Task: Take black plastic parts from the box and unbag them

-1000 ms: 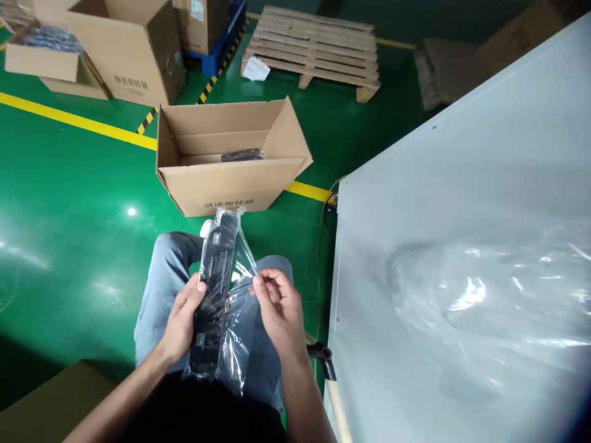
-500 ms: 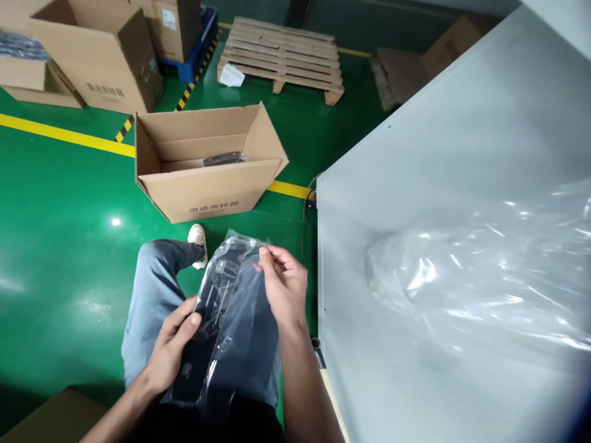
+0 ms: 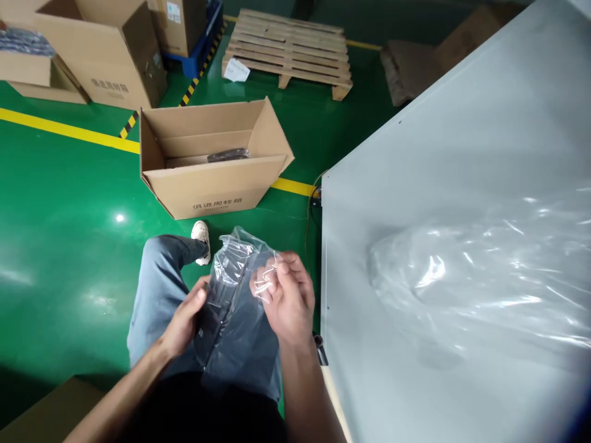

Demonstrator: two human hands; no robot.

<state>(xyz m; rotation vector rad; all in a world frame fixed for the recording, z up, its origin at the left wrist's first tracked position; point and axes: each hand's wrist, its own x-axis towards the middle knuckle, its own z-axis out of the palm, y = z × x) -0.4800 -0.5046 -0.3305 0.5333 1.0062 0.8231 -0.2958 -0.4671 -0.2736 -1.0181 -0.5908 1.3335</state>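
Over my lap I hold a long black part inside a clear plastic bag. My left hand grips the left side of the bagged part, thumb on top. My right hand pinches the bag's upper right edge, with crinkled film bunched between its fingers. The bag's top end points toward an open cardboard box on the floor ahead, and a similar bagged black part lies inside that box.
A grey-white table stands to my right with a heap of clear plastic bags on it. Further cardboard boxes and a wooden pallet stand on the green floor behind. Another box's corner shows at bottom left.
My right hand moved from the bag's middle up to its top edge and now gathers the film there. The bagged part dropped lower onto my lap.
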